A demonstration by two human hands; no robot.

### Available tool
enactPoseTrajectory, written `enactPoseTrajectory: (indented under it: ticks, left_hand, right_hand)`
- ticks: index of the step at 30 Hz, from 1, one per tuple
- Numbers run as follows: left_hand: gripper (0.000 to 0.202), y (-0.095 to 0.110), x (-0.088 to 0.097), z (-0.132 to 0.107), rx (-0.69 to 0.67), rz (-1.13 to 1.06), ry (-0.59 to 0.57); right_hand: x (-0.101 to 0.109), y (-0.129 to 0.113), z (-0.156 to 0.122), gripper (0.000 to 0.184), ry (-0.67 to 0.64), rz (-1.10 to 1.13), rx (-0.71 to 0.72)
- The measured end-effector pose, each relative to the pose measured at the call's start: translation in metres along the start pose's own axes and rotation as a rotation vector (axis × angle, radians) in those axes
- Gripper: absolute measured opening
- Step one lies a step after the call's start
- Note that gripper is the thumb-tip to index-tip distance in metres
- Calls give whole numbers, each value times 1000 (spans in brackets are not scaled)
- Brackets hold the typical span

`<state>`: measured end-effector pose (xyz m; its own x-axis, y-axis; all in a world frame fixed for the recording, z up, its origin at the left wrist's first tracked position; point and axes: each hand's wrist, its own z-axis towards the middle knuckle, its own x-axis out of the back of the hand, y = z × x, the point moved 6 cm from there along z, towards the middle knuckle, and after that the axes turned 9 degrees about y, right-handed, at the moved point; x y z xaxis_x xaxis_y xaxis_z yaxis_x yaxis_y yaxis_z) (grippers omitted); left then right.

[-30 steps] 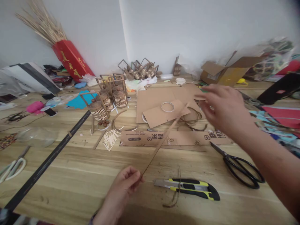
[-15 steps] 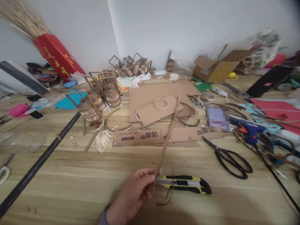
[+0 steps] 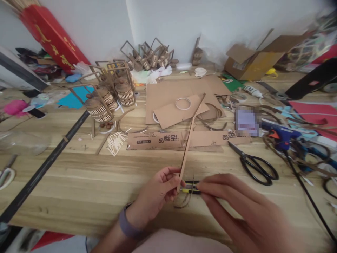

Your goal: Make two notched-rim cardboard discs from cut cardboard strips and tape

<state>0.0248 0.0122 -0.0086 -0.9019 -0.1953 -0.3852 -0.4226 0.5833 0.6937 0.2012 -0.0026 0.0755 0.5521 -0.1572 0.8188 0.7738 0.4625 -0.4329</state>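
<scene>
My left hand [image 3: 163, 186] is closed around the near end of a long, narrow cardboard strip [image 3: 187, 144]. The strip slants up and away, with a bend towards its far end. My right hand [image 3: 237, 207], partly blurred, has thumb and fingers pinched together over a black-and-yellow utility knife [image 3: 187, 190]. The hand hides most of the knife; whether the fingertips grip it or something thin cannot be made out. A thin, curled brown strip [image 3: 181, 206] lies across the knife, beside the fingertips.
Printed cardboard pieces [image 3: 155, 140] and a larger sheet [image 3: 168, 91] lie ahead, with a white ring [image 3: 183, 103] on top. Black scissors [image 3: 258, 165] and a blue glue gun [image 3: 284, 137] are right. Small woven baskets [image 3: 98, 109], pale sticks [image 3: 116, 142] and a dark bar [image 3: 47, 168] are left.
My right hand has come in from the right, over the utility knife. The left hand still holds the cardboard strip, now turned more edge-on. The camera view has tilted down.
</scene>
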Motion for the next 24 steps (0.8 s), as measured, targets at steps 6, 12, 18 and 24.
enactPoseTrajectory:
  ticks: [6,12,18,24]
  left_hand:
    - [56,-4,-10,5,-13,-41,-22]
    - [48,-6,-18,6,-11,-22,-27]
    - [52,-8,-22,6,5,0,-50]
    - [53,-9,-24,7,-40,62,-59]
  right_hand:
    - [-42,-11,18,16,18,362,-21]
    - [-41,-2,7,14,11,386,-102]
    - [-43,1,6,14,28,476,-228]
    - [-47,6,0,17,-5,521,-337]
